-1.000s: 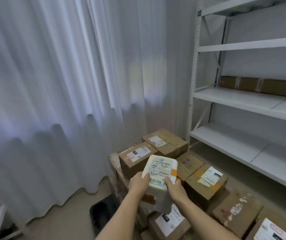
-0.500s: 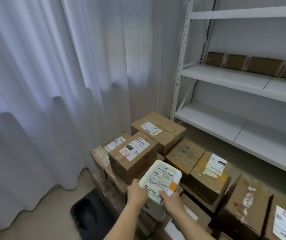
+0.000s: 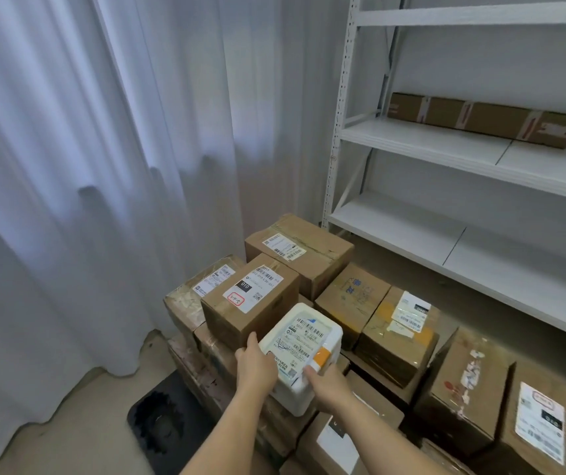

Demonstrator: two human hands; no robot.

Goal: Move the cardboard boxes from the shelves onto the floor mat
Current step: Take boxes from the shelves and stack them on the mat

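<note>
Head view: white parcel (image 3: 300, 351) clamped between left hand (image 3: 256, 366) and right hand (image 3: 326, 385), poised over stacked cardboard boxes (image 3: 250, 296) on floor mat (image 3: 158, 423). Likely to slide off the uneven tops below the grip if released crooked.

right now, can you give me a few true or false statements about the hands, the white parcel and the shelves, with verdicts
1. Both hands hold the white parcel. True: the left hand and the right hand grip its sides.
2. The white parcel rests on a shelf. False: it is held over the stacked cardboard boxes.
3. A long flat cardboard box lies on the shelf unit. True.
4. The black floor mat is bare of boxes. False: the stack covers much of it.
</note>
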